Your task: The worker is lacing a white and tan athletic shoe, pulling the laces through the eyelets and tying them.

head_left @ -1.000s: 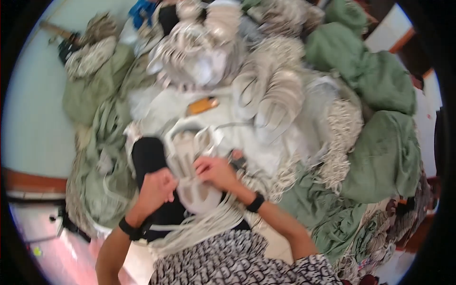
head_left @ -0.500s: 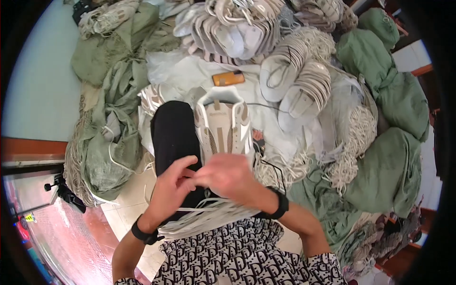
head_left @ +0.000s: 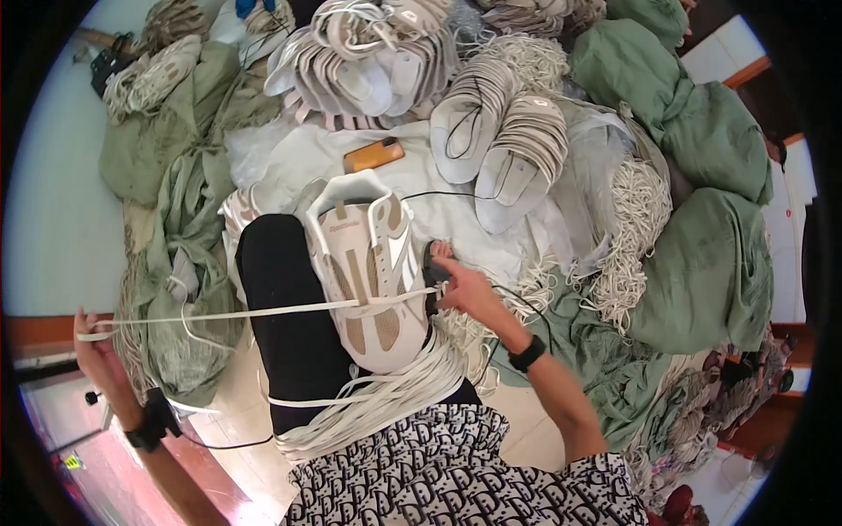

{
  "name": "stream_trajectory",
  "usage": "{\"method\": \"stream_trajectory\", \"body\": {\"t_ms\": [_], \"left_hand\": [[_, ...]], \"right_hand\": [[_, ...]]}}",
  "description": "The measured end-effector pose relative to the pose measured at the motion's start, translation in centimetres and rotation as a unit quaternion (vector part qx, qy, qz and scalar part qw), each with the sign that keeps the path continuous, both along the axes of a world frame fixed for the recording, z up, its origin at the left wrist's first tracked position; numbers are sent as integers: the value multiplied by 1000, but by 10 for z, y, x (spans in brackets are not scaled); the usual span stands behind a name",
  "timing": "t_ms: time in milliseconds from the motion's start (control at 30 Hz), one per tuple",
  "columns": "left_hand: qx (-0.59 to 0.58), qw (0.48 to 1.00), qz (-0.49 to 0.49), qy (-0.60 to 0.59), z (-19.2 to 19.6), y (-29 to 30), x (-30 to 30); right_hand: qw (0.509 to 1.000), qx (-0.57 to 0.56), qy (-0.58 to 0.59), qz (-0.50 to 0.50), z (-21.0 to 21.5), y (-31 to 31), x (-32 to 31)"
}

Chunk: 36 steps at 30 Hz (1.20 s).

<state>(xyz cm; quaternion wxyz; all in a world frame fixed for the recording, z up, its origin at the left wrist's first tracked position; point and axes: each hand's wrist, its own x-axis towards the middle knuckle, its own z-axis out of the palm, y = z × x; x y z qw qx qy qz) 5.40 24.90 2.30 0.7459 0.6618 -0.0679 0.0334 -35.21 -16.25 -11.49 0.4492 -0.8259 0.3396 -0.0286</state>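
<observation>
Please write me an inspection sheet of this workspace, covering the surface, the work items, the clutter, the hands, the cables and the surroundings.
Surface: white sheet, mostly covered.
Work items: beige and white shoe lies on the person's black-clad leg; a white lace runs taut across it; a bundle of laces lies on the lap.
Clutter: stacks of insoles, heaps of laces, green sacks, an orange phone.
Hands: left hand pulls the lace end out to the side; right hand grips the lace beside the shoe.
Cables: thin black cord on the sheet.
Surroundings: pale floor.
</observation>
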Motion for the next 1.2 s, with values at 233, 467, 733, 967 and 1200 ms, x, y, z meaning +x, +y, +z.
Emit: {"method": "stream_trajectory", "body": {"t_ms": [233,467,733,967,1200], "left_hand": [[55,997,6,61,-27,88,63],[-152,973,-24,170,-67,63,90],[117,968,-189,-120,-20,177,161],[-14,997,-66,-40,103,213,146],[6,1000,20,-6,119,144,131]], "right_hand": [[986,156,51,30,-31,12,25],[683,508,-451,-269,-3,-38,-20],[671,515,-502,-183,89,-124,-111],[938,264,-211,-82,68,-90,-75],[916,-128,-284,252,96,40,14]]}}
